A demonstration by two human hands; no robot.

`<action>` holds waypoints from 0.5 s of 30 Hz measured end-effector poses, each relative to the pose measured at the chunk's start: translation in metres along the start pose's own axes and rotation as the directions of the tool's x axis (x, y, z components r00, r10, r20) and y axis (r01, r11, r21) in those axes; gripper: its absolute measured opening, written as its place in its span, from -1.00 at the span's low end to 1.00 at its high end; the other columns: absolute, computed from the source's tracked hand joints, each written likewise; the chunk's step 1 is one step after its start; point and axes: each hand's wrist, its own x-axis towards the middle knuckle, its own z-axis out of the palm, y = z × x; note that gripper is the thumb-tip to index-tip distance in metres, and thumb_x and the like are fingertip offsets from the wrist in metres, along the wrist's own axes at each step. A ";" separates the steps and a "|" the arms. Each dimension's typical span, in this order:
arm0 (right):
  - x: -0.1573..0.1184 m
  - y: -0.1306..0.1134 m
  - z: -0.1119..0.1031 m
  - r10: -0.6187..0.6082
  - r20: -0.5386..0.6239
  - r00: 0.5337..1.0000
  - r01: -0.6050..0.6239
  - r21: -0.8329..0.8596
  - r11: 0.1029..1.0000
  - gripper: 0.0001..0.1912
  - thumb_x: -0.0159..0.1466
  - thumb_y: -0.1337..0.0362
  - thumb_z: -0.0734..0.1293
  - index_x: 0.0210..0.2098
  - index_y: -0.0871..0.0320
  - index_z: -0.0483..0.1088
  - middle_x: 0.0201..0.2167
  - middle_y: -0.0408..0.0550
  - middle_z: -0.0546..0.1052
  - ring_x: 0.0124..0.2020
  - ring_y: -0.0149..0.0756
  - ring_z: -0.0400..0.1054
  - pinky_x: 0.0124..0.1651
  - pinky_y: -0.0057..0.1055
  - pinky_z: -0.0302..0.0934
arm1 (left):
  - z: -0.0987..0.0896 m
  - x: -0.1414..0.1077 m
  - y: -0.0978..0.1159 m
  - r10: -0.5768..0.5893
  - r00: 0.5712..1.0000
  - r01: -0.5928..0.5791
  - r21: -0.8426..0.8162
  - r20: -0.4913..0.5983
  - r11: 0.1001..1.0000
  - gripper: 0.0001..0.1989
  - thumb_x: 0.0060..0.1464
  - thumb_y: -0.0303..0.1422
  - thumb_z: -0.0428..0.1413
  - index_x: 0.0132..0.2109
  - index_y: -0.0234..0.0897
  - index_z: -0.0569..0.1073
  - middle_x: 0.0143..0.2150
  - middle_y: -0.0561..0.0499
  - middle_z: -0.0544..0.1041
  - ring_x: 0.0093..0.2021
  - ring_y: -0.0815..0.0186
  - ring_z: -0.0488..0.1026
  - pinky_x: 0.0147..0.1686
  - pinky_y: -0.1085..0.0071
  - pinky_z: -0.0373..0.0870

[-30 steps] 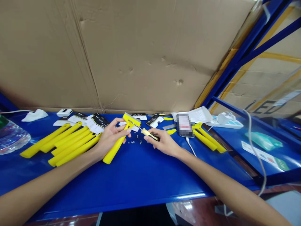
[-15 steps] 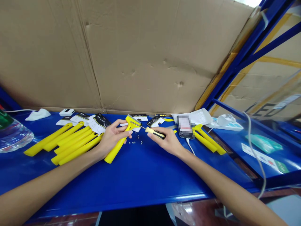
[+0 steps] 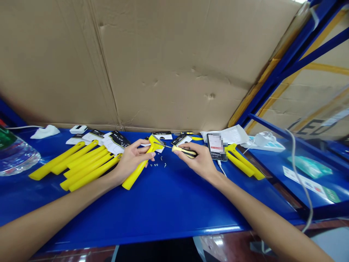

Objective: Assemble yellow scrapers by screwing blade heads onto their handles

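My left hand is closed around a yellow scraper, gripping it just under its head. The scraper tilts, head up and to the right, handle end toward me. In my right hand is a screwdriver with a pale yellow and black handle. Its shaft points left at the scraper's head; whether the tip touches it I cannot tell. Several small screws and nuts lie on the blue table just below the scraper's head.
Several yellow scrapers lie at the left beside printed cards. A bottle stands far left. To the right are a phone, two more yellow scrapers and a power strip. Cardboard rises behind the table.
The screwdriver has drawn back slightly to the right, away from the scraper's head. The scraper's head has turned a little in my left hand. The view has shifted slightly.
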 end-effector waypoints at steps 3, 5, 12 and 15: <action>0.000 0.003 0.001 -0.067 -0.059 0.996 0.066 -0.016 0.998 -0.76 0.34 0.08 0.59 -0.13 0.09 0.67 -0.17 -0.03 0.77 -0.18 -0.12 0.67 -0.04 -0.24 0.48 | 0.000 0.000 0.000 -0.005 1.000 0.005 0.010 -0.006 1.000 -0.41 -0.08 -0.25 0.55 0.01 -0.23 0.46 -0.11 -0.11 0.78 -0.38 0.29 0.64 -0.51 0.46 0.50; 0.000 0.004 0.001 -0.094 -0.081 0.992 0.093 -0.021 0.995 -0.76 0.34 0.09 0.60 -0.13 0.09 0.65 -0.18 -0.04 0.76 -0.20 -0.14 0.66 -0.07 -0.24 0.48 | 0.001 0.000 0.001 -0.009 1.000 0.010 0.013 -0.010 1.000 -0.41 -0.09 -0.26 0.55 0.01 -0.23 0.46 -0.11 -0.11 0.78 -0.37 0.28 0.64 -0.51 0.45 0.50; 0.000 0.004 -0.001 -0.261 -0.054 0.964 0.258 -0.047 0.965 -0.81 0.38 0.14 0.58 -0.10 0.07 0.63 -0.23 -0.05 0.69 -0.22 -0.18 0.58 -0.11 -0.24 0.43 | 0.002 -0.001 0.004 -0.030 0.999 0.030 0.005 -0.013 1.000 -0.42 -0.12 -0.28 0.54 -0.02 -0.23 0.44 -0.16 -0.07 0.77 -0.39 0.30 0.62 -0.51 0.45 0.50; 0.001 0.005 -0.002 -0.289 -0.052 0.956 0.287 -0.047 0.957 -0.80 0.38 0.15 0.59 -0.08 0.08 0.63 -0.22 -0.03 0.68 -0.21 -0.17 0.56 -0.12 -0.23 0.42 | 0.001 -0.001 0.004 -0.026 1.000 0.026 0.003 -0.009 1.000 -0.41 -0.11 -0.29 0.54 -0.01 -0.23 0.43 -0.16 -0.07 0.77 -0.39 0.30 0.61 -0.51 0.45 0.50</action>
